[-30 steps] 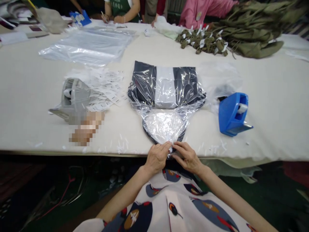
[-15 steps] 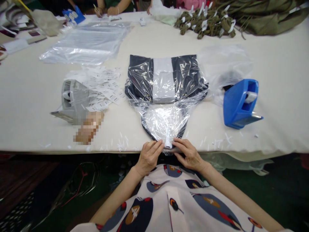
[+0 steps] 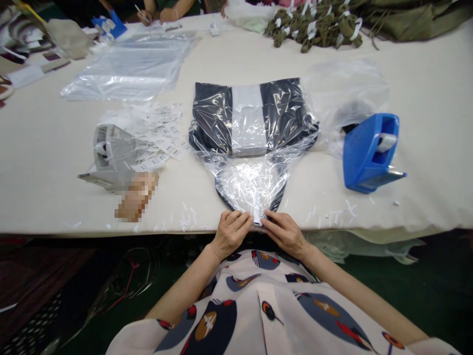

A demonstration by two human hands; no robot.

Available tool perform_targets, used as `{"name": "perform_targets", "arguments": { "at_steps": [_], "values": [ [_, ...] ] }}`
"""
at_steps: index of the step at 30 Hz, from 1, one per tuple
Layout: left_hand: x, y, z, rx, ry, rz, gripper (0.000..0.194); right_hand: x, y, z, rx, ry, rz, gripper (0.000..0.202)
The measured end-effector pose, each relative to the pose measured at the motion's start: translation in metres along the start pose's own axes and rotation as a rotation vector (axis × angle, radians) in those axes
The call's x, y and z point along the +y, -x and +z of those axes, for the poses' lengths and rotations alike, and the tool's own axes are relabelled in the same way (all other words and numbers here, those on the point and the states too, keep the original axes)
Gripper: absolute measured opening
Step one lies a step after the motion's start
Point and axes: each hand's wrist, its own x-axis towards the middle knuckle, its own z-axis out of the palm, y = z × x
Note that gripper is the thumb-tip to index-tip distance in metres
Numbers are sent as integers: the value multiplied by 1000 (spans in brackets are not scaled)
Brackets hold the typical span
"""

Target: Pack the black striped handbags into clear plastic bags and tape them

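A black bag [image 3: 283, 116] with a white band round its middle lies in clear plastic on the table, its handle loop toward me. At the table's front edge, my left hand [image 3: 232, 231] pinches the near end of the plastic wrap, left of a small white tag [image 3: 257, 213]. My right hand [image 3: 285, 234] is closed on the same end from the right side. The fingertips of both hands nearly meet at the tag. What lies under the fingers is hidden.
A grey tape dispenser [image 3: 113, 153] and white labels [image 3: 162, 130] lie left, near a blurred brown patch. A blue tape dispenser [image 3: 369, 153] stands right. Flat plastic bags [image 3: 129, 69] are at the back left, olive straps [image 3: 314, 24] at the back right. Another person's hands [image 3: 170, 14] show behind.
My right hand's fingers have drawn closer together at the tag, and my left fingers have curled a little more. The view has shifted slightly; the bag stays in place.
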Motion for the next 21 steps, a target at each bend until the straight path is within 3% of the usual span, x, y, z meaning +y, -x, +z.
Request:
{"name": "perform_targets", "arguments": {
  "at_steps": [11, 16, 21],
  "values": [
    [3, -5, 3, 88, 118, -37, 13, -9, -11, 4, 89, -21, -44, 29],
    [8, -15, 6, 94, 71, -218, 11, -17, -25, 6, 120, -56, 152, 15],
    [10, -25, 11, -9, -117, -304, 23, -21, -38, 8, -4, 96, 304, 20]
  ]
}}
